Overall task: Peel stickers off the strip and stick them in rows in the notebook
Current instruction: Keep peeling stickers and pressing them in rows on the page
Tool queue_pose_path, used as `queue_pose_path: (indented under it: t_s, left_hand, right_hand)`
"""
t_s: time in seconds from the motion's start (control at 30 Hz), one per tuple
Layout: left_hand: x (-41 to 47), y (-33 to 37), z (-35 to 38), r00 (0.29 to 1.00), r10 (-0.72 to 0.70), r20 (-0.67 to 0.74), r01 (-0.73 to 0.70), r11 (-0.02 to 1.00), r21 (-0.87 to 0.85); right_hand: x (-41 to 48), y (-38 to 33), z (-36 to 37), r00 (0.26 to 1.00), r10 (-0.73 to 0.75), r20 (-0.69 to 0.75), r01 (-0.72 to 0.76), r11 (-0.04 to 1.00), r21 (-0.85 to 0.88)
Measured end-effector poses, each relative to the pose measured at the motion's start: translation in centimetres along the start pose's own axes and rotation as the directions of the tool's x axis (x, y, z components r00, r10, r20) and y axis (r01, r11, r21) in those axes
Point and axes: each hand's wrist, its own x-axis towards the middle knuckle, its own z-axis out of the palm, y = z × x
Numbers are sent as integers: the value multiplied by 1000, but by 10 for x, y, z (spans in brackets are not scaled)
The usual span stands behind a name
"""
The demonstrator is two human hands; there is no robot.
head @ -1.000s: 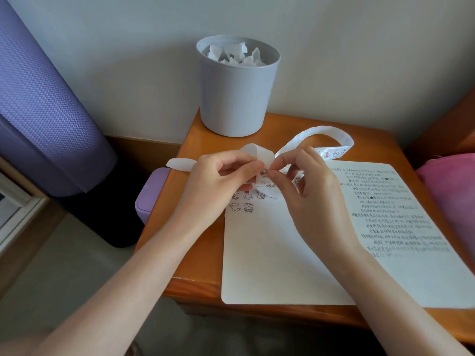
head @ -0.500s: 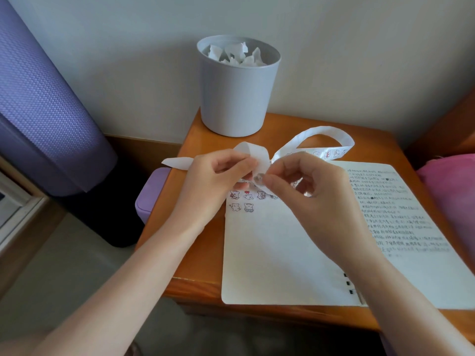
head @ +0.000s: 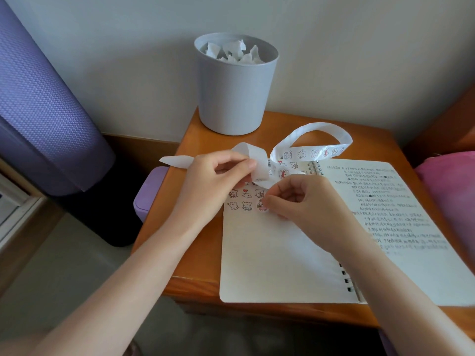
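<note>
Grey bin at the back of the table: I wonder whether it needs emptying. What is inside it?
Crumpled white paper scraps fill the grey bin almost to its rim. Whatever lies beneath them is hidden by the scraps and the opaque wall.

— Where did the right hand (head: 305, 201) go?
— It left the white paper sticker strip (head: 312, 140), which its fingers (head: 270, 200) had been picking at right beside the left hand (head: 213, 183), and dropped to the blank page of the open spiral-bound notebook (head: 270, 253).
— Did the page change?
— Yes. The lowest row had held two stickers; a small pink-and-white cartoon sticker (head: 261, 205) then sat third in it, under the right fingertips.
— Anything else?
— As the right arm shifted, the metal spiral binding (head: 314, 168) came into sight at the top and the bottom of the notebook, and more printed figures showed on the strip.
</note>
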Motion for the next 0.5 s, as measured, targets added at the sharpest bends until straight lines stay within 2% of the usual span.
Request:
queue_pose_path:
  t_s: [0.5]
  left_hand:
    - [0, -1, 0, 1000, 9, 0, -9, 999, 33]
  right_hand:
    - [4, 5, 3, 1000, -22, -16, 21, 998, -55]
